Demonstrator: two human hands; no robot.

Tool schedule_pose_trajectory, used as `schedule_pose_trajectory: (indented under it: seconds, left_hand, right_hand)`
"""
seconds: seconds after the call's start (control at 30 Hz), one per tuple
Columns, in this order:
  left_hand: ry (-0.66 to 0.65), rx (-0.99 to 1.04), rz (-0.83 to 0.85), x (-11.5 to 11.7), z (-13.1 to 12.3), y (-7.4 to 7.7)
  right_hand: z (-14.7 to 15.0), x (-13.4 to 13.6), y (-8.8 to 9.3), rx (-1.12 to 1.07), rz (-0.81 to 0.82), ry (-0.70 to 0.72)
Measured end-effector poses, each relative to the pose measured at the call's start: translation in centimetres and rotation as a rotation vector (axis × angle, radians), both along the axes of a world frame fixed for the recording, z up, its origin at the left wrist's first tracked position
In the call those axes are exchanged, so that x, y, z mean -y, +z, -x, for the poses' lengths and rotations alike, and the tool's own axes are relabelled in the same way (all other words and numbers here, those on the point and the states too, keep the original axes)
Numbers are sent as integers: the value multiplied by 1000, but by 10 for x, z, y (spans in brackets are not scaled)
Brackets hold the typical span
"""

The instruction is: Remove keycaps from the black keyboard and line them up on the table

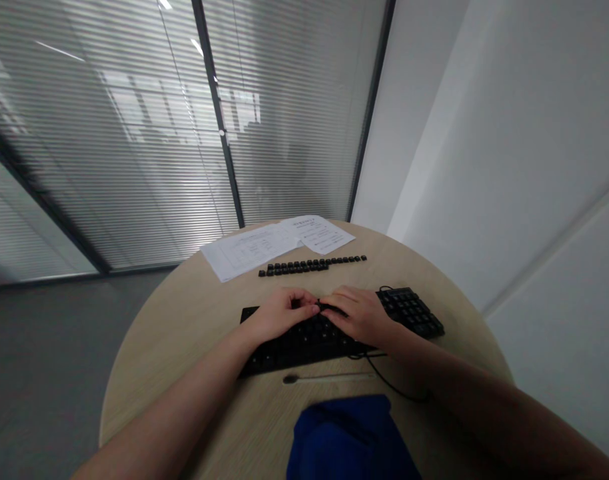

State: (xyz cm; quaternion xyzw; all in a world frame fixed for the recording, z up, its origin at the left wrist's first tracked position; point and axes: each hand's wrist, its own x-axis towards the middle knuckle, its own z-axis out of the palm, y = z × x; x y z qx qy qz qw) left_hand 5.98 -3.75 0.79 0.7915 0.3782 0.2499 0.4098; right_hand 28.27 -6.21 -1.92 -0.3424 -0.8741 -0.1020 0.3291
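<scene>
My left hand and my right hand meet over a black keyboard. Their fingers are bent and pinched together, fingertips nearly touching. Between those tips is a small dark piece that looks like a keycap; its shape is mostly hidden. My right wrist lies across the keyboard, left of its number pad. Past the keyboard, loose black keycaps stand in two rows on the table. The keys under my hands are partly covered.
Printed papers lie at the far edge of the round wooden table. Nearer me are a thin tool with a dark brush-like end, a black cable and blue cloth. A white wall borders the right side.
</scene>
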Motion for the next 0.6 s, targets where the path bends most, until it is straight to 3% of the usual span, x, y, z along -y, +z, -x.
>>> schedule_pose_trajectory:
  seconds: [0.13,0.27,0.4,0.6]
  left_hand:
    - [126,-186,-254,-3,5,0]
    - [205,-420,-451,-14,16,-6]
    - [174,-523,-464,-22,25,-12]
    - [142,-599,-464,-21,27,-9]
  right_hand:
    - [-17,-18,5,-3,119,-164]
    - [-42,-64,9,-9,347,-408]
    - [-53,-115,5,23,566,-432]
    - [-47,-151,-12,13,622,-432]
